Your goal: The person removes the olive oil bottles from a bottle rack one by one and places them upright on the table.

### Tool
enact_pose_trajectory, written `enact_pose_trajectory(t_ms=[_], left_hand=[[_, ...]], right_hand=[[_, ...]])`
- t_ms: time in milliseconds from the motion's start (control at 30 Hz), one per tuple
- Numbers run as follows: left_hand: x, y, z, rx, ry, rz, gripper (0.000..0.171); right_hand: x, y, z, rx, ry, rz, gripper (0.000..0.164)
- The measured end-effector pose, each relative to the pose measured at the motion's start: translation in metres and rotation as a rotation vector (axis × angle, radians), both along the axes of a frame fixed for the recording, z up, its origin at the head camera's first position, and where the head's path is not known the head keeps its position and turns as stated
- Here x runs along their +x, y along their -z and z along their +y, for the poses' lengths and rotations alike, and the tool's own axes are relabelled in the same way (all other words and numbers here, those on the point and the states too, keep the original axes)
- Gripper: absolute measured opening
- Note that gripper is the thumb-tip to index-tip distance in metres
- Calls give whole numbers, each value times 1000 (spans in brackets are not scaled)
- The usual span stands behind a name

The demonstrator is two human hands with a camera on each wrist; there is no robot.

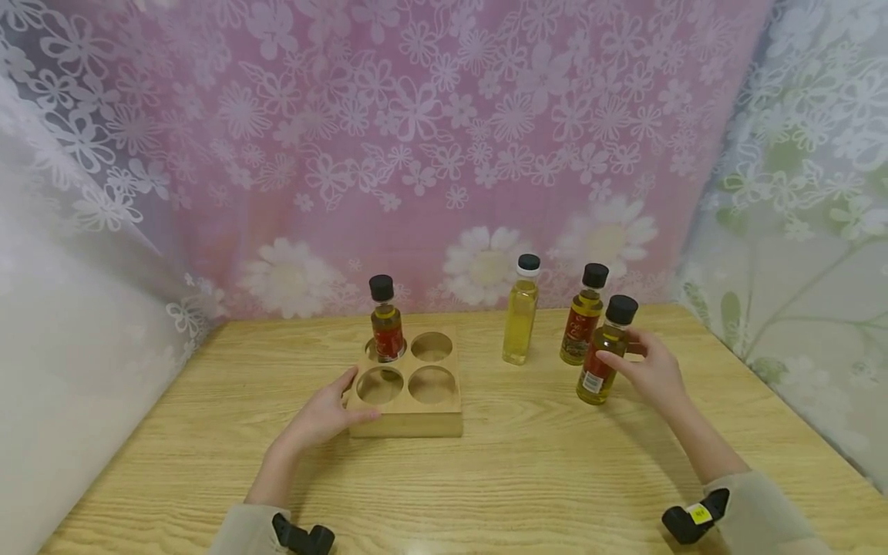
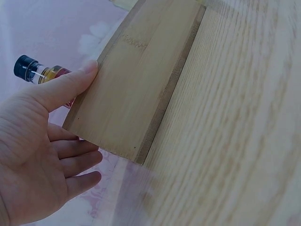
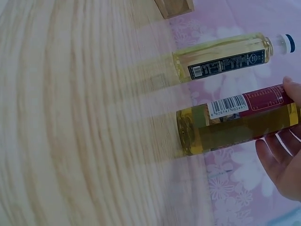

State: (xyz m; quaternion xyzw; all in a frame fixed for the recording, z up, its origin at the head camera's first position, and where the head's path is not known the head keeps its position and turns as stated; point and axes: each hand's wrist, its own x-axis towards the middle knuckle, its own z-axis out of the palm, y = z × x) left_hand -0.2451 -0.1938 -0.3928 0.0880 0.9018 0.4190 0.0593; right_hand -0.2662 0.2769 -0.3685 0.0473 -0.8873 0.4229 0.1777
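A wooden bottle holder [image 1: 416,420] with round holes stands on the table, one hole filled by a dark-capped oil bottle [image 1: 388,331] with a red label. My left hand [image 1: 319,412] holds the holder's near left corner, thumb along the front top edge and fingers at the left side. In my right hand [image 1: 655,370] is another olive oil bottle [image 1: 600,362], upright, gripped between thumb and fingers, its barcode showing in the right wrist view. Right behind it is a similar red-labelled oil bottle [image 1: 579,327]. A paler, square oil bottle [image 1: 520,320] stands left of these.
The wooden table [image 1: 513,478] ends at a pink flowered curtain [image 1: 444,154] behind. A pale patterned curtain [image 1: 825,231] hangs at the right, a white one [image 1: 69,308] at the left. Bare tabletop lies between the holder and the bottles.
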Motion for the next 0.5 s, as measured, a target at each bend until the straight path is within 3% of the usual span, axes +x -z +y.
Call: enact_pose_trajectory(t_ms=[233, 500], left_hand=[[1, -1, 0, -8, 6, 10, 101], [1, 0, 0, -5, 0, 10, 101]], right_hand=[[8, -5, 6, 14, -9, 24, 61], [26, -22, 7, -20, 57, 172, 45]])
